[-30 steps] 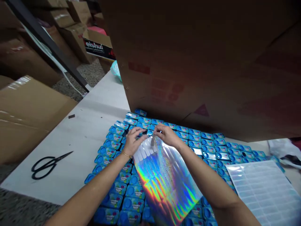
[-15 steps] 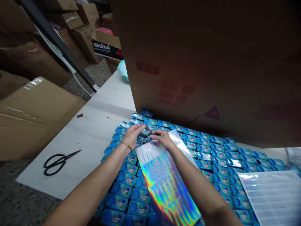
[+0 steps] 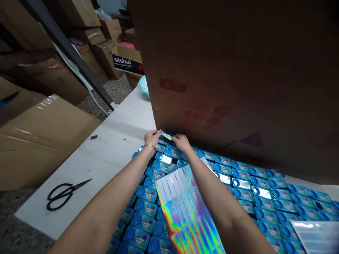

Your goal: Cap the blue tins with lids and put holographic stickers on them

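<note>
Between my two hands a narrow shiny holographic sticker (image 3: 166, 135) is stretched, one end pinched by each. My left hand (image 3: 152, 137), with a gold bracelet at its wrist, grips the left end. The right end is in the fingertips of my right hand (image 3: 181, 141). Both hands are over the far rows of small blue boxes (image 3: 145, 209) with printed lids, close to the big carton. Under my right forearm lies a holographic sticker sheet (image 3: 182, 197), with pale blank strips at its upper end. My right forearm hides part of it.
A large cardboard carton (image 3: 225, 77) stands like a wall behind the boxes. Black scissors (image 3: 66, 194) lie on the white table (image 3: 116, 155). Another sticker sheet (image 3: 317, 234) rests on boxes at right. A turquoise basket (image 3: 143, 86) is at the back, with cartons (image 3: 45, 130) on the left.
Both hands have moved away from the sheet toward the far rows by the carton. The sticker is now stretched flat between them. The camera view has shifted slightly.
</note>
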Demonstrator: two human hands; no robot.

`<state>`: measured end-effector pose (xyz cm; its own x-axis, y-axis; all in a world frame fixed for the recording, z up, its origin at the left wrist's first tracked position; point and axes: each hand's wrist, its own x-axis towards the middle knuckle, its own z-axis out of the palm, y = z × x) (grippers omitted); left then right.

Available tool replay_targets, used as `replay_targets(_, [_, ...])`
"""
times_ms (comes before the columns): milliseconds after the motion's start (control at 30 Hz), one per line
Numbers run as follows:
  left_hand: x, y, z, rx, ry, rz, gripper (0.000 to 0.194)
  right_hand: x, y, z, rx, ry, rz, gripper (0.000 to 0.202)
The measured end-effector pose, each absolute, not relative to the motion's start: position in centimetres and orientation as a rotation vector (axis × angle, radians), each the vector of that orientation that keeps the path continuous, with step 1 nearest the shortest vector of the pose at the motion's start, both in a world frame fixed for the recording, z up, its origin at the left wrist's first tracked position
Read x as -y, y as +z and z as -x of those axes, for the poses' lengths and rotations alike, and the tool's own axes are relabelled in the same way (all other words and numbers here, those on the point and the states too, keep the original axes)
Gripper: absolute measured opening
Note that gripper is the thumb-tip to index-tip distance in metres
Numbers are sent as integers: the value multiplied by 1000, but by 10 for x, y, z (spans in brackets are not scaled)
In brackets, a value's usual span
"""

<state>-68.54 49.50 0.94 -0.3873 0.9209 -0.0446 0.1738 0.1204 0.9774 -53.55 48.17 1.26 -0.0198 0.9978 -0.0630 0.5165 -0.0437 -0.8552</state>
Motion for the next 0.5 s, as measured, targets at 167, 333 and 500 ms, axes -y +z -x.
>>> replay_targets(167, [-525, 1, 691, -2125, 940, -1409, 25, -506, 11, 549, 1785, 706, 1988, 27])
replay_targets(333, [-535, -7, 692, -2193, 789, -1454, 23, -505, 10, 555, 1774, 617, 2128, 28])
replay_targets(500, [-542, -13, 692, -2186, 736, -1448, 23, -506, 7, 554, 1739, 660, 2164, 28])
